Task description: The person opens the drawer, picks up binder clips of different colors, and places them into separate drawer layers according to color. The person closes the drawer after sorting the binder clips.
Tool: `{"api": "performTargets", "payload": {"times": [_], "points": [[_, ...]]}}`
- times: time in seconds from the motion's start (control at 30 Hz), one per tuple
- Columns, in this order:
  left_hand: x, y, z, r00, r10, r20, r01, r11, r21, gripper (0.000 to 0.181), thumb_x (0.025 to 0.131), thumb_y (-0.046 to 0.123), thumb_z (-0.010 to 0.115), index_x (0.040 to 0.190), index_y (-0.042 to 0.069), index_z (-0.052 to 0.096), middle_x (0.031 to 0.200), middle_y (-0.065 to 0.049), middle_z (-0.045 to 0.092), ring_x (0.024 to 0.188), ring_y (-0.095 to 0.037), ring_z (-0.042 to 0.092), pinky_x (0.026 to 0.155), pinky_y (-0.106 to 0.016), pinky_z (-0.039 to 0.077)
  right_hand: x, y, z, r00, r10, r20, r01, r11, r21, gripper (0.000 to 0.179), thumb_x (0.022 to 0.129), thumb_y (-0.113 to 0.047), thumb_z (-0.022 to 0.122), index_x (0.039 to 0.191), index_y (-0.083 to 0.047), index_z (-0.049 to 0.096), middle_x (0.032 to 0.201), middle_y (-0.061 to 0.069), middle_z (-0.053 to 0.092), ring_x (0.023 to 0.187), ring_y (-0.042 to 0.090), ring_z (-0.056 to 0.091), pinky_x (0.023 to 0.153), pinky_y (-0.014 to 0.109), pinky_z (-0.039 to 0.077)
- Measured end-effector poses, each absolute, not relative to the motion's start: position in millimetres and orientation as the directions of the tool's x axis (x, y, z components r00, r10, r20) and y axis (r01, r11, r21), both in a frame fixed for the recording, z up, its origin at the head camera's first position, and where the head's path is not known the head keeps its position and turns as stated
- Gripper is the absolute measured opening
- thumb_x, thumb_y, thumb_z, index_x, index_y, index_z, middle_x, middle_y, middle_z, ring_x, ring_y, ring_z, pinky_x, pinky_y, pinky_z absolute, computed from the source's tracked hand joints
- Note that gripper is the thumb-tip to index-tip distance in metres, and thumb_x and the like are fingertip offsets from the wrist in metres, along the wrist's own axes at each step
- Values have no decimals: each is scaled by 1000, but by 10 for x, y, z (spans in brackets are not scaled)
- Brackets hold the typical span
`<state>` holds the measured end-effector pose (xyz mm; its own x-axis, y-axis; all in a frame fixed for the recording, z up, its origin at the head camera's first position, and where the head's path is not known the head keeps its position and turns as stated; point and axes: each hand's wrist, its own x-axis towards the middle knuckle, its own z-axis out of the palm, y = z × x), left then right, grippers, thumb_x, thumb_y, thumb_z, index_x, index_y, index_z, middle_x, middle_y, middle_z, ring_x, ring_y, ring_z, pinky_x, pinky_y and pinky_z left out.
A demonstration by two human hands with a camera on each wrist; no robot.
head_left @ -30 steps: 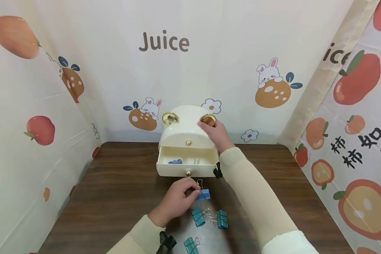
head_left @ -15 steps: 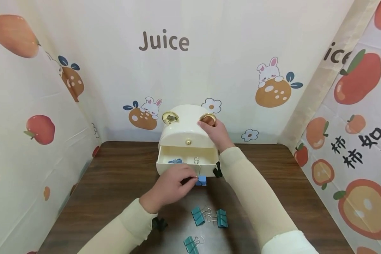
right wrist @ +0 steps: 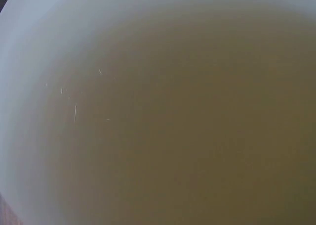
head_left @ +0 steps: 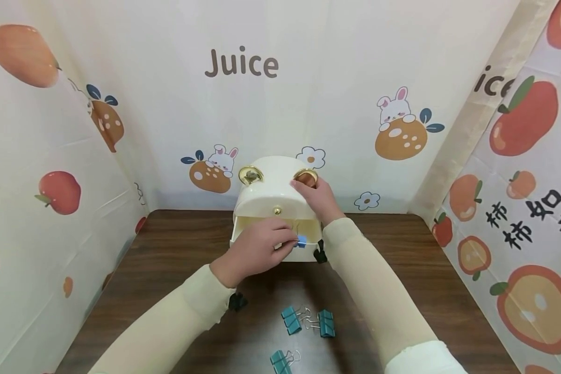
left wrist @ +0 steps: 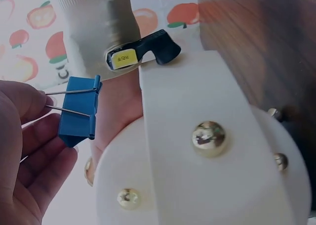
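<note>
My left hand pinches a blue binder clip by a wire handle, at the front rim of the pulled-out drawer. In the left wrist view the clip hangs between thumb and fingers, apart from the drawer knob. The drawer belongs to a small white cabinet with gold-rimmed ears. My right hand holds the cabinet's right ear, thumb on its rim; its other fingers are hidden. The left hand covers most of the drawer's inside. The right wrist view is a blurred pale surface.
Three teal binder clips lie on the wooden table in front of the cabinet: one left, one right, one nearer. A printed curtain stands behind the cabinet and at both sides.
My left hand has lifted the blue binder clip off the table and carried it forward to the drawer's front rim. My right hand stays on the ear.
</note>
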<state>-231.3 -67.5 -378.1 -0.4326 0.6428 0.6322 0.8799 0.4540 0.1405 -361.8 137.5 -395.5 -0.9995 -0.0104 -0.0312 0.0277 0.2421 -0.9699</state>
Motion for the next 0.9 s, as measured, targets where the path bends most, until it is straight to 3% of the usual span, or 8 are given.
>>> {"api": "performTargets", "payload": {"times": [0.3,0.43,0.63,0.9], "points": [[-2425,-571,-3684,-366,657,659,884,467,25,10,90,15,81,99,12,80,95,0,70,89,-16,62,84,-26,55,-3632,1375,-3962,-1000,-20,-2,-3,232,-973,71,81,-65,79,132,-20,60,115,8,68,93,24,69,75,36,58],[-2469,-508,-3729,-374,626,684,869,495,22,7,91,14,80,97,11,80,96,1,72,89,-16,64,85,-27,55,-3638,1375,-3971,-1000,-20,-1,-3,217,-976,69,80,-65,80,131,-21,61,114,8,68,93,24,69,74,36,58],[-2512,-400,-3846,-473,590,654,825,558,93,2,88,10,78,88,11,77,85,2,71,79,-15,63,78,-28,56,-3653,1378,-3992,-1000,-22,-14,9,206,-979,70,80,-65,80,132,-22,61,116,7,68,93,25,70,73,37,58],[-2559,-255,-3875,-631,637,444,752,642,148,20,93,11,72,75,17,67,71,7,59,67,-11,54,64,-26,49,-3648,1380,-3993,-999,-31,-11,5,173,-985,67,79,-64,81,129,-22,62,119,7,66,97,25,69,76,38,58]]}}
